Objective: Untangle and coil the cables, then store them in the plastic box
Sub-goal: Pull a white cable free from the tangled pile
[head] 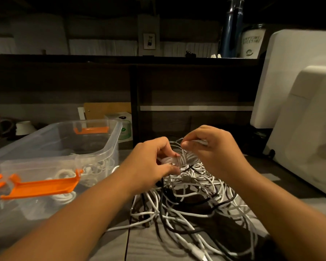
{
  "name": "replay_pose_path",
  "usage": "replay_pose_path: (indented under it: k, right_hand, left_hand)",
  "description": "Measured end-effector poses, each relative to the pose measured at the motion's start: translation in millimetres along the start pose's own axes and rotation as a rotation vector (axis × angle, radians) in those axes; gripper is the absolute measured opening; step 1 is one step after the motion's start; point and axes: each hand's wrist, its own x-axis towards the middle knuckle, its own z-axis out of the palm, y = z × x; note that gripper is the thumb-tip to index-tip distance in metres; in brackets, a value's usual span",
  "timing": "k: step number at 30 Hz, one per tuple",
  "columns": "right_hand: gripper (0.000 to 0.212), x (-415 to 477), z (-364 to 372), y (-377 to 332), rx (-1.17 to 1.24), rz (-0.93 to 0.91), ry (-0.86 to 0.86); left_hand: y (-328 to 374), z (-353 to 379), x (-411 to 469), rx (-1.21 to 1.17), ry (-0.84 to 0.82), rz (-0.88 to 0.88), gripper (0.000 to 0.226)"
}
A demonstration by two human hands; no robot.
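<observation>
Above tangle (192, 194), hands (151, 157) (213, 149) gripping coil (179, 159), crosswise

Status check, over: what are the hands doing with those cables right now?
Left hand grips a half-wound white coil; right hand pinches its free strand. Plastic box at left, coils inside. Tangled pile underneath, black and white mixed.
</observation>
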Motion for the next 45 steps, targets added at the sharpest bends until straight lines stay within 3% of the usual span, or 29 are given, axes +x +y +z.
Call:
replay_pose_path:
  k: [9, 16, 21, 28, 32, 35, 40, 45]
  right_hand:
    - [0.004, -2.3, 2.9, -6.1, 0.000, 0.134, -0.039]
    - [0.015, 0.1, -6.0, -8.7, 0.536, 0.578, -0.201]
    - [0.022, 0.5, 3.8, -6.6, 0.751, 0.771, -0.216]
    - [0.023, -5.0, 8.9, -15.1, 0.672, 0.487, -0.345]
    - [0.024, -8.9, 14.7, -18.3, 0.425, 0.277, -0.238]
    - [0.015, -11.3, 17.5, -15.7, 0.252, 0.180, -0.126]
    - [0.024, -14.4, 15.9, -15.7, 0.173, 0.035, -0.125]
    - [0.017, -9.7, 14.3, -12.7, 0.099, 0.024, 0.005]
  left_hand:
    - [2.9, 6.1, -5.3, 0.047, 0.040, 0.039, 0.031]
    - [4.8, 5.2, -6.2, -0.162, 0.010, 0.095, 0.041]
    - [4.5, 4.6, -3.9, -0.285, 0.121, 0.105, 0.035]
    - [-6.3, 3.3, 6.5, -0.299, 0.320, -0.010, 0.024]
    - [-11.2, 3.0, 11.1, -0.274, 0.369, -0.077, 0.018]
    - [-14.0, 4.4, 12.7, -0.238, 0.371, -0.124, 0.016]
    - [-13.3, 8.0, 11.5, -0.243, 0.322, -0.161, 0.014]
    - [-9.2, 11.8, 8.4, -0.239, 0.238, -0.169, 0.018]
